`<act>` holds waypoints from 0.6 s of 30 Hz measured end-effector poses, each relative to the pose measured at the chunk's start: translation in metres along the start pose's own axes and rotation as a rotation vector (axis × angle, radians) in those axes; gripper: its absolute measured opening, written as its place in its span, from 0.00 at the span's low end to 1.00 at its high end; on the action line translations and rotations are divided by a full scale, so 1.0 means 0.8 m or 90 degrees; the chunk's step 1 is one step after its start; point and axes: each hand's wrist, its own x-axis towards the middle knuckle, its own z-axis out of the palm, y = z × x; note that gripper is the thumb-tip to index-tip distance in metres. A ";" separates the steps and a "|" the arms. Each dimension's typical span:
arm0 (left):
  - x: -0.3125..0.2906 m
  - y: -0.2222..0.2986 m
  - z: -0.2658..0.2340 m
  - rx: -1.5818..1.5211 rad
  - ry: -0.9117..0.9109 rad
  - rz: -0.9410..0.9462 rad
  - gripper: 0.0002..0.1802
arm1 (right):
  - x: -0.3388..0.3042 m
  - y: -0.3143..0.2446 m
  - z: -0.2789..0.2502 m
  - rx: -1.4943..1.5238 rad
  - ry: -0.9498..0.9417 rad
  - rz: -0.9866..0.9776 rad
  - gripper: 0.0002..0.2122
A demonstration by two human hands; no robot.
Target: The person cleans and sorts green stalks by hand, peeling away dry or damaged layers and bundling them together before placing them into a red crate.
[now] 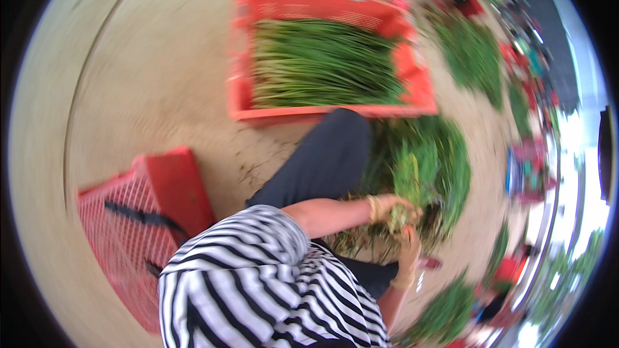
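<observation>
My left hand (pixel 391 210), in what looks like a thin yellowish glove, is closed around a bunch of green stalks (pixel 409 177). They look like spring onions, and their leaves point away toward the top. Just below, my right hand (pixel 407 249) has its fingers closed against the pale end of the same bunch. A small orange-red spot shows between the hands, too blurred to name. Beyond them a loose heap of long green stalks (pixel 451 161) lies on the ground. Trimmed, brownish bits lie under my wrists.
A red crate (pixel 332 113) holds neatly laid green stalks (pixel 322 64), pale ends left. Behind me at lower left is another red crate (pixel 122 219) with a dark strap. More green heaps (pixel 471 51) and blurred people and crates line the right side.
</observation>
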 end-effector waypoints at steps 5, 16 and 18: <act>-0.024 0.020 0.025 0.233 0.067 -0.034 0.22 | -0.024 0.019 -0.019 0.070 0.195 0.089 0.08; -0.016 -0.023 0.083 0.795 0.206 -0.132 0.29 | -0.010 0.062 0.034 0.774 0.265 0.108 0.36; -0.011 0.001 0.036 1.097 0.266 -0.186 0.37 | -0.001 0.063 0.055 0.834 0.263 0.121 0.34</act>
